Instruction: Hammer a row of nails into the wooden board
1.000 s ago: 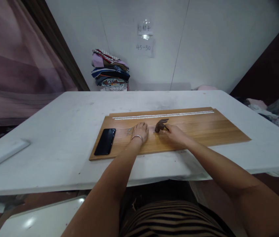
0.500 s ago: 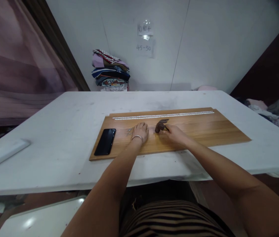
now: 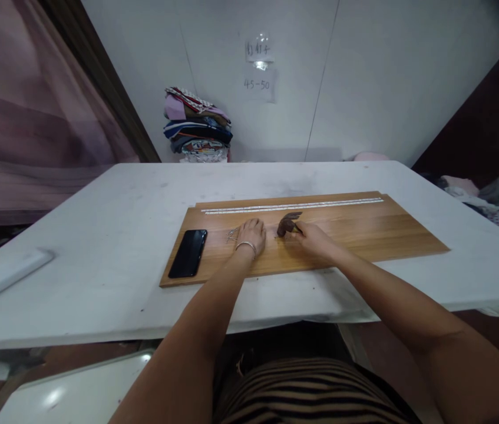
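A long wooden board (image 3: 364, 232) lies on the white table (image 3: 112, 235). My left hand (image 3: 251, 234) rests curled on the board, a bracelet on its wrist, just right of a small heap of thin nails (image 3: 231, 235). My right hand (image 3: 313, 239) is closed round the handle of a dark hammer (image 3: 287, 222), whose head rests on the board between the two hands. What the left fingers hold, if anything, is hidden.
A black phone (image 3: 188, 253) lies on the board's left end. A pale strip (image 3: 293, 206) runs along the board's far edge. A white flat bar (image 3: 4, 275) sits at the table's left. Folded cloths (image 3: 197, 126) are stacked by the wall.
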Demonstrator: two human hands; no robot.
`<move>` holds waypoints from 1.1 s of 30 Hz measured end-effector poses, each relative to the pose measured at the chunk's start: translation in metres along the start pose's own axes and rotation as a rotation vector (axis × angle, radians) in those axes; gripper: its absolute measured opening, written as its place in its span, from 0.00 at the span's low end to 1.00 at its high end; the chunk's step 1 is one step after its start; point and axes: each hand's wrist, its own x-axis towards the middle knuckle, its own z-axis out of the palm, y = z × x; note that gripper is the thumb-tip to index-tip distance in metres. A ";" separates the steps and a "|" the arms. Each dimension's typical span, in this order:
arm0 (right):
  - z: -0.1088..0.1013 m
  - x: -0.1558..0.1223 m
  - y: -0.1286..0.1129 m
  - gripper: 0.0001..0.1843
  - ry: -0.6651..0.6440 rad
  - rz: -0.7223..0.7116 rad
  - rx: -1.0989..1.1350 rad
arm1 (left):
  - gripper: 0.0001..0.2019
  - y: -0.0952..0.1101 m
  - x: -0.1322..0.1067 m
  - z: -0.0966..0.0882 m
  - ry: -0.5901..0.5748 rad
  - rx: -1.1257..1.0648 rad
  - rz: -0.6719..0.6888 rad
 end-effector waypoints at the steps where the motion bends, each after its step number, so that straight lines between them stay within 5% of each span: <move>1: 0.000 0.000 0.000 0.14 0.001 -0.002 0.000 | 0.17 0.000 0.000 0.001 0.002 -0.001 -0.002; 33: 0.001 0.003 0.003 0.15 0.007 -0.006 -0.037 | 0.16 -0.004 0.004 0.010 0.030 -0.063 -0.008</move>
